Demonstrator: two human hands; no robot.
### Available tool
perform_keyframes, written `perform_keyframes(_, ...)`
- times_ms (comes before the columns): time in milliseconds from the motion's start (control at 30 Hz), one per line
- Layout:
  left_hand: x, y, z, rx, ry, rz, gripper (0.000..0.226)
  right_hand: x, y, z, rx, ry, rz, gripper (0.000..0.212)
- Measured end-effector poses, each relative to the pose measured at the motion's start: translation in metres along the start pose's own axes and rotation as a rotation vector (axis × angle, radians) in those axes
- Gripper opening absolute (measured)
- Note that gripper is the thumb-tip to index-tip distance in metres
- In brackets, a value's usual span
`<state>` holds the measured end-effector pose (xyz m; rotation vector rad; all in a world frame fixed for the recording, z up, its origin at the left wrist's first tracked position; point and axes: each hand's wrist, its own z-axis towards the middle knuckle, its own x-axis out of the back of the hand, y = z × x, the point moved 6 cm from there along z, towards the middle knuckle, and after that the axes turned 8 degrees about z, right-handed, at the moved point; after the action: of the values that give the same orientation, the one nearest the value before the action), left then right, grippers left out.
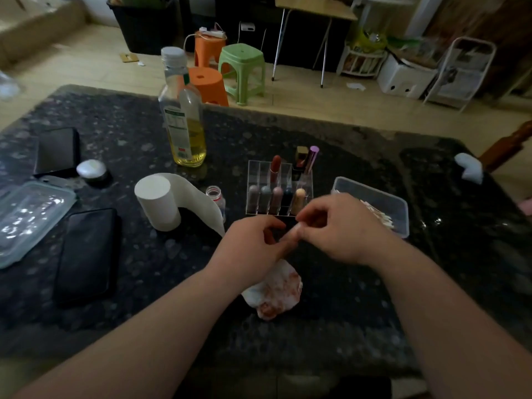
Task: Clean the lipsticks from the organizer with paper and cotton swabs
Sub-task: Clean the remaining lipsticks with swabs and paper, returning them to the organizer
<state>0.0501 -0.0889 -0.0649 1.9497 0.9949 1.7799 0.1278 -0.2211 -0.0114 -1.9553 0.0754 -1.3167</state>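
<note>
My left hand and my right hand meet just in front of the clear organizer. Their curled fingers pinch a small dark lipstick, which is blurred and mostly hidden between them. A crumpled paper stained red lies on the table under my left wrist. Several lipsticks stand in the organizer's front row. An uncapped red lipstick and a purple tube stand behind them. A paper roll is to the left. A clear box of cotton swabs is to the right.
An oil bottle stands behind the roll and a small open bottle beside it. Two dark phones, a clear lid and a white jar lie at the left. White tissue lies at the far right.
</note>
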Motion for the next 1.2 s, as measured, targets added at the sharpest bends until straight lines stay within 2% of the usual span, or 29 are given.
perform_keyframes(100, -0.008, 0.002, -0.003, -0.021, -0.059, 0.015, 0.031, -0.005, 0.009, -0.012, -0.013, 0.007, 0.062, 0.02)
perform_keyframes(300, -0.022, -0.003, -0.002, 0.002, -0.14, 0.031, 0.019, -0.012, 0.012, -0.014, 0.025, -0.027, 0.078, 0.017)
perform_keyframes(400, -0.024, -0.011, 0.003, 0.057, -0.126, 0.046, 0.006, -0.004, 0.018, -0.005, 0.027, 0.055, 0.096, 0.013)
perform_keyframes(500, -0.024, -0.023, 0.009, 0.106, -0.077, 0.056, 0.02, -0.005, 0.031, 0.005, 0.008, 0.105, 0.01, 0.013)
perform_keyframes(600, -0.023, -0.03, 0.012, 0.135, -0.044, 0.057, 0.022, -0.028, 0.043, 0.01, -0.048, 0.016, -0.113, 0.016)
perform_keyframes(700, -0.025, -0.04, 0.015, 0.154, -0.024, 0.053, 0.019, -0.052, 0.045, 0.013, -0.043, -0.054, -0.186, 0.018)
perform_keyframes(900, -0.028, -0.051, 0.017, 0.218, -0.02, 0.102, 0.012, -0.066, 0.044, 0.018, -0.077, -0.096, -0.199, 0.009)
perform_keyframes(967, -0.027, -0.05, 0.015, 0.222, -0.062, 0.136, 0.025, -0.064, 0.045, 0.019, -0.11, -0.09, -0.203, 0.007)
perform_keyframes(1067, -0.021, -0.05, 0.009, 0.256, -0.138, 0.157, 0.068, -0.058, 0.048, 0.015, -0.142, -0.077, -0.205, 0.008)
perform_keyframes(1100, -0.016, -0.05, 0.006, 0.263, -0.151, 0.171, 0.074, -0.055, 0.05, 0.014, -0.143, -0.072, -0.209, 0.012)
perform_keyframes(1200, 0.001, -0.043, -0.006, 0.255, -0.165, 0.183, 0.062, -0.043, 0.049, 0.007, -0.126, 0.013, -0.062, 0.017)
